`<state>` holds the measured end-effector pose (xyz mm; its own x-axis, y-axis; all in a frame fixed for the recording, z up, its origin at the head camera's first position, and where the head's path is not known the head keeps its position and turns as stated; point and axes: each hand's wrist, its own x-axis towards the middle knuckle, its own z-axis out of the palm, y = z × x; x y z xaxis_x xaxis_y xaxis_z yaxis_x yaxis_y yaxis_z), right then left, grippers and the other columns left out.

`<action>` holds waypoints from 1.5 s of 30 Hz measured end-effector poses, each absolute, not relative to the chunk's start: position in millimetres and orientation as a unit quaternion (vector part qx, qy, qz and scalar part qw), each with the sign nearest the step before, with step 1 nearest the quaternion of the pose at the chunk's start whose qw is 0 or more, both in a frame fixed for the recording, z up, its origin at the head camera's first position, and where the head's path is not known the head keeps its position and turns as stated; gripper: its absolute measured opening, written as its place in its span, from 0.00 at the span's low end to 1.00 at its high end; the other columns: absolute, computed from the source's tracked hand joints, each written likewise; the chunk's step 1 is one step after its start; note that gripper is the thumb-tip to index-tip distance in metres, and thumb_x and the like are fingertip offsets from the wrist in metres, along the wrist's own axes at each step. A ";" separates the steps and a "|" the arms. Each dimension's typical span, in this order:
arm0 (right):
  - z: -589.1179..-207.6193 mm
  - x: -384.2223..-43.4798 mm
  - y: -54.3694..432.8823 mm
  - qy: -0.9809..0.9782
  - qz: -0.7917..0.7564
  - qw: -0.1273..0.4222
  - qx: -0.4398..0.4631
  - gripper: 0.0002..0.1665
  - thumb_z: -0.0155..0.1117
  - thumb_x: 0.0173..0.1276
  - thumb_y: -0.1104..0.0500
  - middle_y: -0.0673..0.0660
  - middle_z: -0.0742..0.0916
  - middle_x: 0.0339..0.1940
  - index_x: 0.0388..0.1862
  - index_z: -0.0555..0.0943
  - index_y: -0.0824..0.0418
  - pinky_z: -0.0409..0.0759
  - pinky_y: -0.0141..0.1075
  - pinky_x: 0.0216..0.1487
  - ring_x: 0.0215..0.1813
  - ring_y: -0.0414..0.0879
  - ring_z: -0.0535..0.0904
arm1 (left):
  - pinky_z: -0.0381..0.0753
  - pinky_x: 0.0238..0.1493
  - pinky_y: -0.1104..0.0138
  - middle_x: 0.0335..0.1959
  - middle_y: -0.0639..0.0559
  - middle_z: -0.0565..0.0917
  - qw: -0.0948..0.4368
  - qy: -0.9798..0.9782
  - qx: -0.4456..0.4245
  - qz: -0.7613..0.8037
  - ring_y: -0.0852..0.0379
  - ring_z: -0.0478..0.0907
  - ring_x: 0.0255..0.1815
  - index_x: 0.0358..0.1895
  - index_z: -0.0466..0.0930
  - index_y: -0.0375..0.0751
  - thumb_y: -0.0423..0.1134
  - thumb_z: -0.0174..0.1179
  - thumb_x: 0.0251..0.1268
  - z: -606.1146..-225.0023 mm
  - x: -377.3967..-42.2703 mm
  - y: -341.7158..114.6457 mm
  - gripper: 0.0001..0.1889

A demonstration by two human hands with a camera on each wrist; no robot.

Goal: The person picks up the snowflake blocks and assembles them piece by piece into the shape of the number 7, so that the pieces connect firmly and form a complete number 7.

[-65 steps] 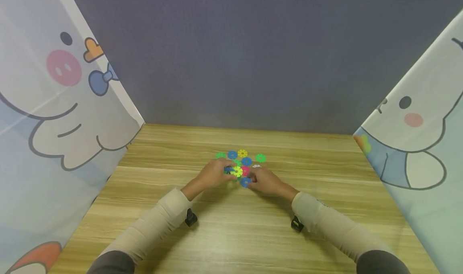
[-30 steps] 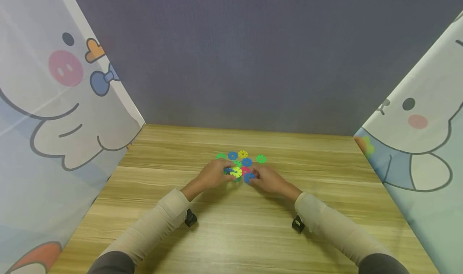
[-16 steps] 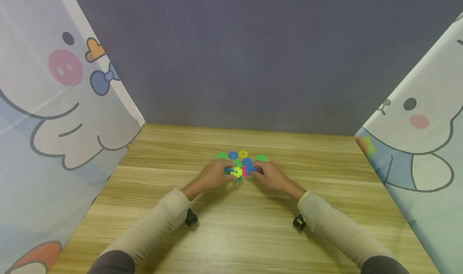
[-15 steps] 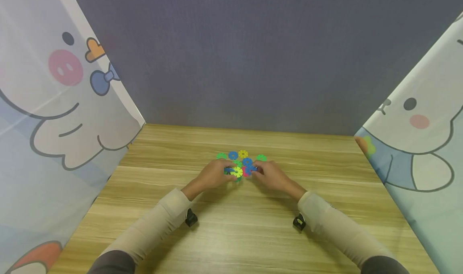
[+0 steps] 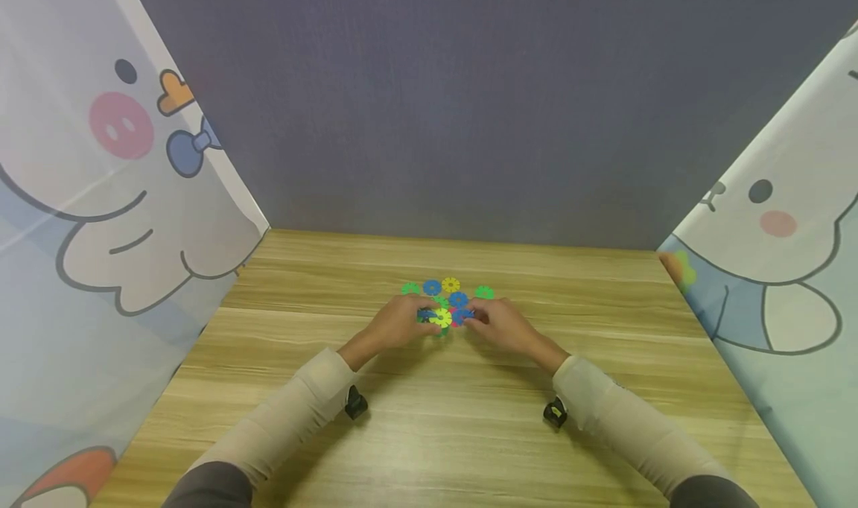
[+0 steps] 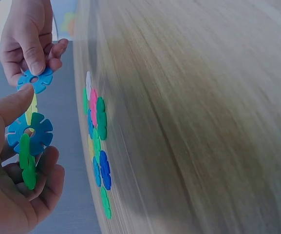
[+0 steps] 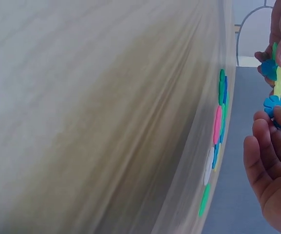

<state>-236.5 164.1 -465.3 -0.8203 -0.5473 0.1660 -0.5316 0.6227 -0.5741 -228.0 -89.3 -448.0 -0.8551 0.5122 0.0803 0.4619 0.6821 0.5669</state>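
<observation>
My left hand [image 5: 395, 322] holds a small chain of notched plastic snowflake discs. In the left wrist view the chain runs from a green disc [image 6: 29, 173] through a blue disc [image 6: 43, 131] to a yellow disc [image 6: 31, 113], slotted edge to edge. Between thumb and fingers, my right hand [image 5: 504, 323] pinches another blue disc [image 6: 42, 84]. Its edge meets the yellow disc [image 7: 278, 83] in the right wrist view; whether the slots have locked I cannot tell. Both hands hold these discs above the table.
Loose discs lie flat on the wooden table [image 5: 429, 433] below and beyond the hands, among them a pink disc [image 6: 93, 105], a white disc [image 7: 208, 165] and a yellow disc [image 5: 450, 284]. A grey panel [image 5: 429, 106] stands behind, with cartoon-printed sheets [image 5: 134, 195] at the sides.
My right hand has picked up the blue disc from the near side of the loose discs and brought it up against the yellow disc. The left hand has stayed nearly in place.
</observation>
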 end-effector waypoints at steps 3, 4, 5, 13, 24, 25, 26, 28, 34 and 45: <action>-466.4 -236.3 163.3 0.897 -0.313 0.014 -0.312 0.05 0.68 0.72 0.57 0.46 0.85 0.24 0.44 0.84 0.55 0.75 0.27 0.25 0.23 0.33 0.72 | 0.81 0.67 0.51 0.61 0.45 0.85 0.041 0.914 0.271 0.298 0.44 0.80 0.65 0.60 0.83 0.38 0.47 0.72 0.63 -448.9 -228.3 -88.7 0.25; -466.6 -236.1 162.9 0.896 -0.313 0.014 -0.316 0.05 0.68 0.72 0.58 0.47 0.85 0.24 0.44 0.84 0.56 0.75 0.27 0.25 0.23 0.33 0.72 | 0.81 0.67 0.51 0.60 0.45 0.85 0.040 0.914 0.272 0.299 0.43 0.80 0.65 0.60 0.83 0.38 0.46 0.72 0.63 -449.3 -228.3 -88.5 0.25; -467.1 -235.9 162.8 0.895 -0.312 0.013 -0.319 0.05 0.68 0.72 0.58 0.47 0.85 0.24 0.45 0.84 0.56 0.75 0.27 0.25 0.23 0.33 0.72 | 0.81 0.67 0.51 0.60 0.45 0.85 0.042 0.913 0.271 0.301 0.43 0.79 0.66 0.60 0.83 0.38 0.46 0.72 0.63 -449.7 -228.2 -88.3 0.25; -470.3 -235.3 161.0 0.891 -0.321 0.000 -0.321 0.03 0.69 0.71 0.59 0.48 0.86 0.24 0.41 0.84 0.57 0.74 0.26 0.24 0.22 0.32 0.71 | 0.80 0.68 0.52 0.61 0.45 0.85 0.043 0.916 0.268 0.296 0.44 0.79 0.67 0.61 0.82 0.39 0.47 0.71 0.64 -450.6 -228.7 -87.1 0.25; -468.8 -231.6 157.6 0.880 -0.332 -0.029 -0.339 0.10 0.69 0.70 0.61 0.50 0.89 0.27 0.48 0.87 0.60 0.80 0.24 0.28 0.25 0.30 0.77 | 0.76 0.71 0.50 0.62 0.42 0.84 0.032 0.903 0.296 0.310 0.39 0.76 0.70 0.60 0.82 0.34 0.42 0.72 0.61 -452.3 -229.0 -87.5 0.26; -468.7 -231.5 157.5 0.880 -0.333 -0.026 -0.338 0.10 0.69 0.70 0.61 0.50 0.90 0.28 0.49 0.87 0.61 0.81 0.24 0.29 0.26 0.30 0.79 | 0.76 0.71 0.49 0.61 0.42 0.84 0.031 0.903 0.295 0.312 0.39 0.76 0.70 0.60 0.82 0.34 0.42 0.73 0.60 -452.3 -228.8 -87.6 0.26; -468.8 -231.6 157.6 0.879 -0.335 -0.023 -0.338 0.10 0.68 0.71 0.61 0.51 0.90 0.29 0.49 0.87 0.61 0.81 0.23 0.29 0.26 0.31 0.80 | 0.76 0.71 0.49 0.61 0.42 0.84 0.030 0.902 0.294 0.314 0.39 0.76 0.70 0.60 0.82 0.34 0.42 0.73 0.60 -452.1 -228.7 -87.7 0.26; -468.6 -231.7 157.6 0.880 -0.337 -0.018 -0.334 0.10 0.68 0.71 0.61 0.52 0.91 0.30 0.48 0.87 0.61 0.81 0.23 0.30 0.27 0.31 0.82 | 0.76 0.71 0.49 0.61 0.42 0.85 0.030 0.902 0.292 0.317 0.39 0.76 0.69 0.60 0.83 0.34 0.42 0.73 0.60 -451.8 -228.7 -87.9 0.26; -469.5 -232.7 157.9 0.879 -0.341 -0.018 -0.334 0.10 0.68 0.71 0.61 0.52 0.91 0.30 0.48 0.88 0.61 0.81 0.24 0.29 0.27 0.30 0.80 | 0.79 0.69 0.52 0.60 0.42 0.85 0.026 0.901 0.291 0.321 0.41 0.78 0.66 0.59 0.83 0.34 0.43 0.73 0.60 -451.5 -228.8 -88.2 0.26; -467.4 -235.7 156.1 0.864 -0.341 -0.039 -0.369 0.05 0.68 0.71 0.62 0.51 0.88 0.23 0.40 0.87 0.62 0.79 0.23 0.25 0.22 0.31 0.79 | 0.81 0.67 0.52 0.60 0.42 0.85 0.021 0.899 0.294 0.323 0.41 0.79 0.65 0.59 0.83 0.35 0.44 0.71 0.61 -448.6 -227.8 -87.6 0.25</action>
